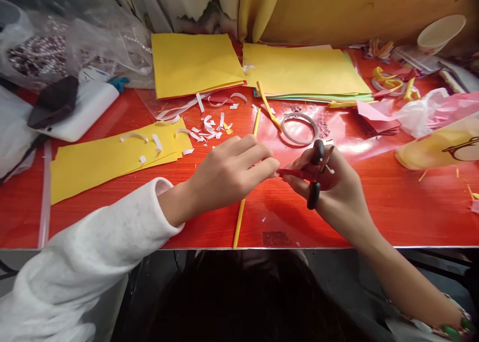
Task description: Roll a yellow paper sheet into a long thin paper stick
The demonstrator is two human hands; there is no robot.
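My left hand (235, 170) is closed, fingertips pinched at the end of a small red piece (291, 172), above the red table (209, 227). Opposite it, my right hand (329, 182) has its thumb and fingers closed on the same red piece. Black-handled scissors (314, 195) hang in my right hand, with the handles towards the left hand. Beneath my left hand lies a thin yellow paper stick (239, 222), its middle hidden by the hand. A roll of clear tape (300, 128) rests just beyond the two hands.
Yellow sheets (194, 63) and another stack (307, 70) lie at the back. Yellow strips (112, 162) and white paper scraps (209, 127) are on the left, near a white device (82, 110). At the right are pink paper (377, 115) and a yellowish cup (430, 147).
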